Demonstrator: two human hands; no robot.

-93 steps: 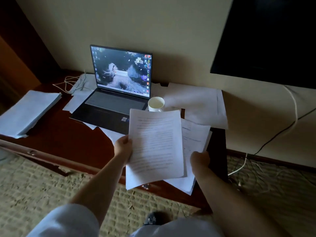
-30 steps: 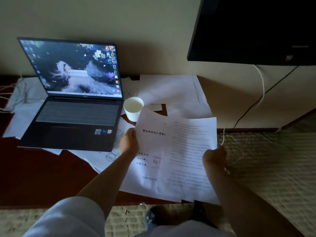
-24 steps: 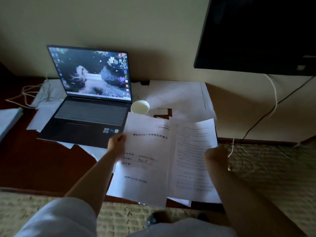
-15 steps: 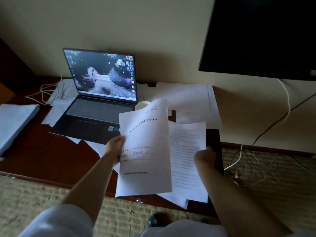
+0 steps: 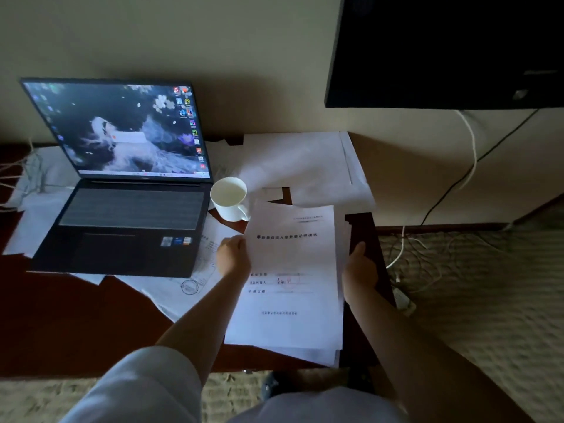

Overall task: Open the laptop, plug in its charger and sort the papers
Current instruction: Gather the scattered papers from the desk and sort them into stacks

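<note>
On the desk (image 5: 91, 325), the laptop (image 5: 128, 209) sits left, the cup (image 5: 229, 199) just right of it, and the paper stack (image 5: 290, 285) nearer right.

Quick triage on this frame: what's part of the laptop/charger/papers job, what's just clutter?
Job:
- laptop, open, screen lit
- stack of papers held by left hand and right hand
- loose sheets on the desk

Clutter:
- white cup
- dark wall screen
- cables on the floor
</note>
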